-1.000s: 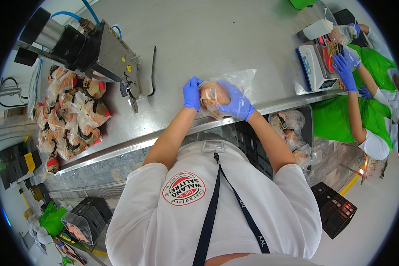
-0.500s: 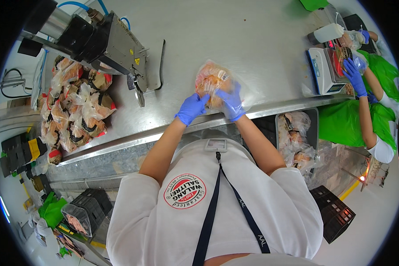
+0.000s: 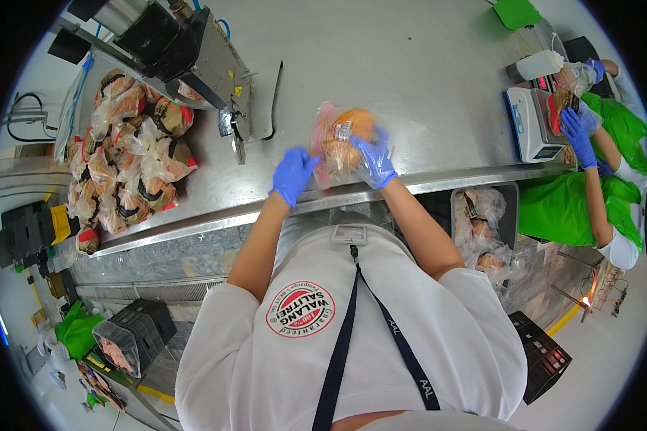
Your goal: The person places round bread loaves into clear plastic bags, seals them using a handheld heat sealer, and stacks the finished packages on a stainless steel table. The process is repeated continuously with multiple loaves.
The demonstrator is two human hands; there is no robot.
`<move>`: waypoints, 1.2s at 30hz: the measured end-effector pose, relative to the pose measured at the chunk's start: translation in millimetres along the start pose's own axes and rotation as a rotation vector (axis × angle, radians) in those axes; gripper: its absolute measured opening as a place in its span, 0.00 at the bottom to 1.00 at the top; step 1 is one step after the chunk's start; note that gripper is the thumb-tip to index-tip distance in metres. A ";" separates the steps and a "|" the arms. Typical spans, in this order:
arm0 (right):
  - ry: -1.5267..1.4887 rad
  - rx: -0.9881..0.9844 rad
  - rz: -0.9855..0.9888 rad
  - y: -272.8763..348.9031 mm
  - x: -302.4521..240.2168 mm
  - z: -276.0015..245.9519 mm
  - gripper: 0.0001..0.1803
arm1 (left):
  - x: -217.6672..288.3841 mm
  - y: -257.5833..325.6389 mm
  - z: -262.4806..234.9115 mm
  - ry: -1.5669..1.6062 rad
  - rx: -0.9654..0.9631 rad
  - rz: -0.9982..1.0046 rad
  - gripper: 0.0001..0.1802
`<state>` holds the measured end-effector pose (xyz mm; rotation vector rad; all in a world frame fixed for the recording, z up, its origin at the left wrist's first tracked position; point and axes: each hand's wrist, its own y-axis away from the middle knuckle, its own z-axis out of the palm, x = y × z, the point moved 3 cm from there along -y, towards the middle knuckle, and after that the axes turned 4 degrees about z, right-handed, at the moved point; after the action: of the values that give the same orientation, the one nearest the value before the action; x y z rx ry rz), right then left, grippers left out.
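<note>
A clear plastic bag of orange-brown meat (image 3: 352, 131) rests on the steel table near its front edge, with a pinkish strip along its left side and a small pale label. My right hand (image 3: 375, 159), in a blue glove, grips the bag's right side; its fingers are slightly blurred. Just left of the bag, my blue-gloved left hand (image 3: 293, 177) has loosely bent fingers, apart from one another, and nothing visible in them.
A clipping machine (image 3: 201, 68) stands left on the steel table (image 3: 410, 93), beside a pile of clipped meat bags (image 3: 133, 161). At right are a white scale (image 3: 533, 126), a squeeze bottle (image 3: 539, 66) and a co-worker's gloved hand (image 3: 577, 136). A grey bin (image 3: 516, 212) holds bagged meat below.
The bag has turned, so its label and pink strip now show. My left hand has come off it and moved left; my right hand still holds it.
</note>
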<state>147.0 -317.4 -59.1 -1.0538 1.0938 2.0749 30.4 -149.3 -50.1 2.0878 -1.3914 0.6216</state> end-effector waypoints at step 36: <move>1.689 -0.458 -0.330 20.9 -144.6 86.2 0.07 | 87.8 -69.0 -100.0 1.407 0.190 0.245 0.10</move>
<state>175.5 -271.1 101.5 -3.1160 0.8432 0.7951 118.5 -120.5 67.7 0.9921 -0.6906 1.8568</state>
